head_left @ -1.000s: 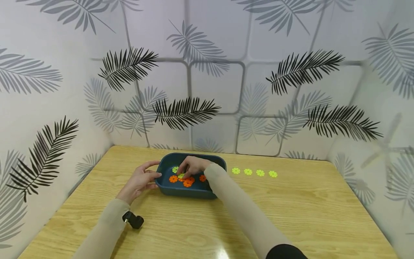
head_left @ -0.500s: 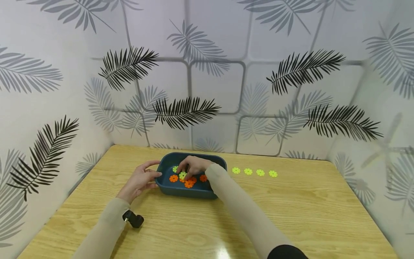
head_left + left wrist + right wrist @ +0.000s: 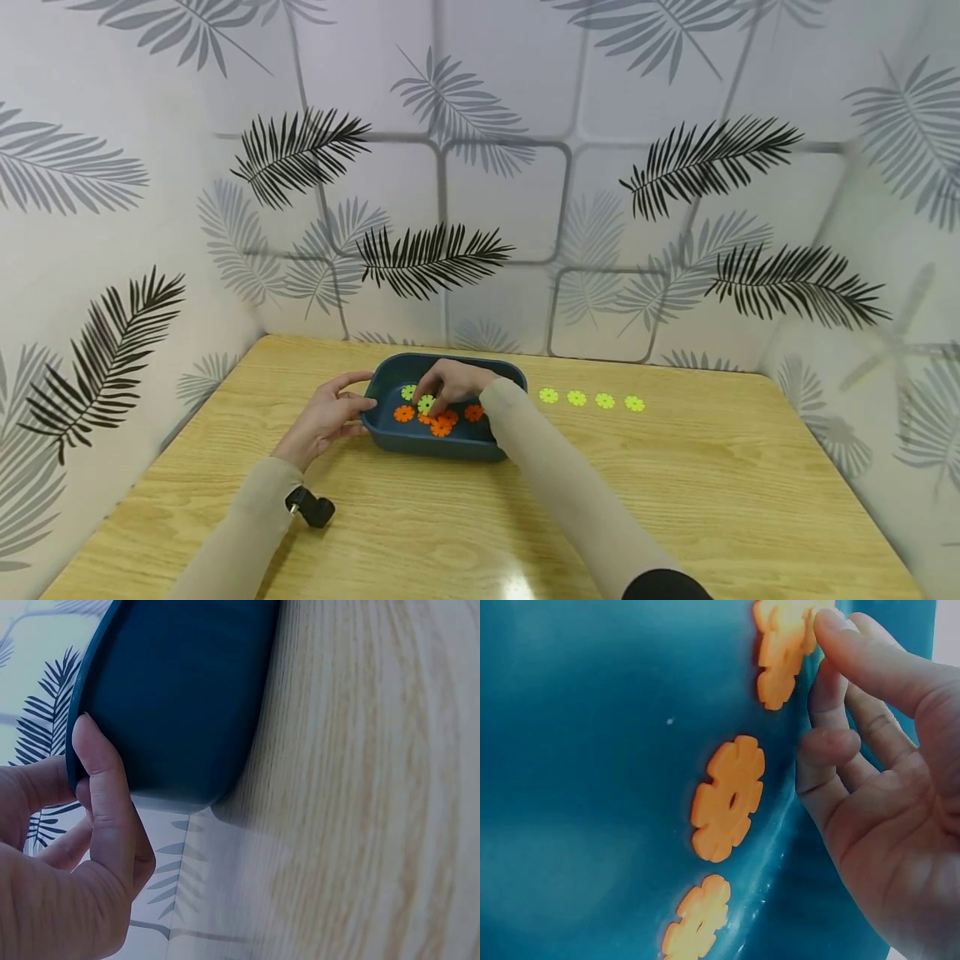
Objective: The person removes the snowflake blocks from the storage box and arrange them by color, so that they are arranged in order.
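Note:
A dark blue oblong basin [image 3: 438, 448] stands on the table with several flower-shaped plastic discs inside. My left hand [image 3: 322, 423] holds its left end, and the left wrist view shows the fingers about the basin's rim [image 3: 75, 697]. Inside the basin, my right hand [image 3: 454, 383] pinches a yellow-green flower disc [image 3: 426, 405] between thumb and fingers. Orange flower discs [image 3: 441, 427] lie just below it, some overlapping. Another yellow-green disc [image 3: 408, 392] is to the left of the fingers. In the right wrist view, an orange disc [image 3: 731, 799] lies flat near the hand.
To the right of the basin, several yellow-green discs [image 3: 577, 398] form a row along the back of the wooden table [image 3: 712, 483]. Behind the table rises a leaf-patterned backdrop [image 3: 502, 208]. A small black device [image 3: 311, 507] is on the left wrist.
The yellow-green disc at the right fingertips has turned slightly and shows more of its face. Both hands stay almost in place.

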The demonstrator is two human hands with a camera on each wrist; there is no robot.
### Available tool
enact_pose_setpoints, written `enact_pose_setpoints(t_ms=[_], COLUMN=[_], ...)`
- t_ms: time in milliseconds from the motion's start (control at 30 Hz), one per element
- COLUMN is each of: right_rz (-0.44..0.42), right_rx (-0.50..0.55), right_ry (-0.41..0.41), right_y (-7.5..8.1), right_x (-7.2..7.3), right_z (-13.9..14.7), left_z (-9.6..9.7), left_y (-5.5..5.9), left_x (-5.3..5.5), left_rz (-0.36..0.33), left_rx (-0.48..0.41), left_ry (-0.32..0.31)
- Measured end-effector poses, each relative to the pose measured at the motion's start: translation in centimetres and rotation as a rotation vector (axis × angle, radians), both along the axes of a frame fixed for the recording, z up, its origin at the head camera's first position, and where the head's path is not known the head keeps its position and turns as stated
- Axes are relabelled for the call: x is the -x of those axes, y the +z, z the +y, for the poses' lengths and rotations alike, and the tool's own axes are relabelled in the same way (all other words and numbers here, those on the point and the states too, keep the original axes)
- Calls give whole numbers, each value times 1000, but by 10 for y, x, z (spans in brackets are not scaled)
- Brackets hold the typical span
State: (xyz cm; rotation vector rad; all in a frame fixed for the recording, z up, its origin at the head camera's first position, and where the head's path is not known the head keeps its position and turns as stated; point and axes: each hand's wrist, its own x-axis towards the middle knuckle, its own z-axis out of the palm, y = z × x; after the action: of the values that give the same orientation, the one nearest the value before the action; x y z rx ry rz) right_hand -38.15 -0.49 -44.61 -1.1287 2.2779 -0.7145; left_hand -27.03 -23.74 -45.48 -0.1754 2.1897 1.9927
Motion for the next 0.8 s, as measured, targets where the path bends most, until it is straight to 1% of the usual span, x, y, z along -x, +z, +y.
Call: enact_pose_setpoints(t_ms=[100,233,333,533,633,800], right_rz=[-33,-114,-159,-213,-227,-230], right_rx=[32,76,96,121,119,110], right_ry=[-26,-76,-79,-73,-85,-89], right_y=[0,3,7,19,26,35], right_x=[1,1,1,0,-1,-5], right_z=[3,6,5,5,6,13], left_z=[2,4,4,3,3,1], left_y=[0,0,0,-2,-3,-5], left_x=[1,3,5,6,7,7], left_rz=[0,0,2,-9,-15,-8], left_rx=[3,0,-3,-9,-18,-8], left_ry=[-4,-8,-10,-13,-5,-10])
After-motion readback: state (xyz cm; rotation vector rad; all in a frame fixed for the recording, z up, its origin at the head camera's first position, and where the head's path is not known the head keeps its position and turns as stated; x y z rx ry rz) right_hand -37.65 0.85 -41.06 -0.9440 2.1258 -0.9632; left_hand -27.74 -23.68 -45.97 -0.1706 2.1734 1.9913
